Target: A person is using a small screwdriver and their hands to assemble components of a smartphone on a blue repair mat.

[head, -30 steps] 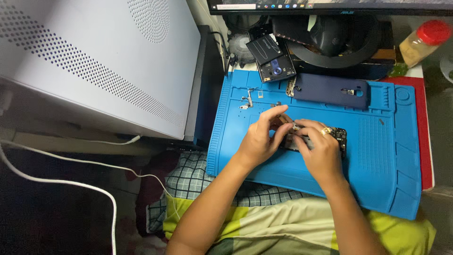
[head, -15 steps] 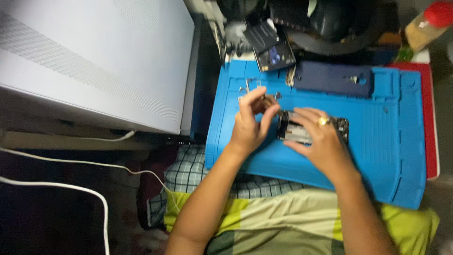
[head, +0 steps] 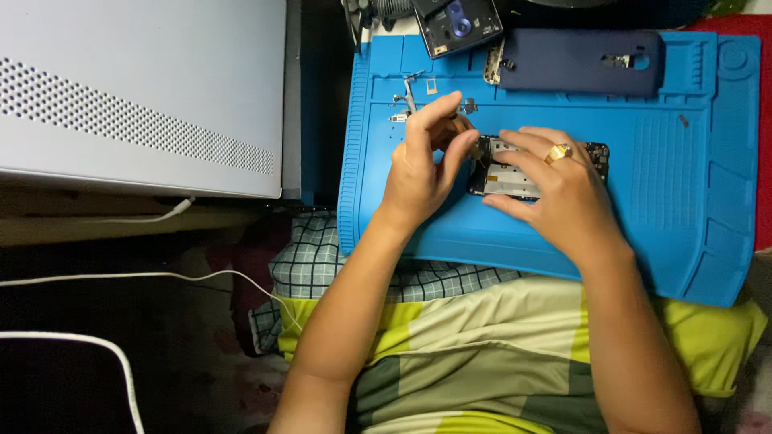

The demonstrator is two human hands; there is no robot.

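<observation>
phone (head: 537, 169), opened, lies mid-mat on the blue mat (head: 659, 209); your right hand (head: 555, 189) presses it flat to steady it, while your left hand (head: 422, 161) pinches something tiny at its left end.

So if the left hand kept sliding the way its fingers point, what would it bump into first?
The left hand points up and a little right across the blue mat. It would probably first meet the small loose metal parts just beyond its fingertips, then the dark blue phone case. Its height above the mat is unclear.
</observation>
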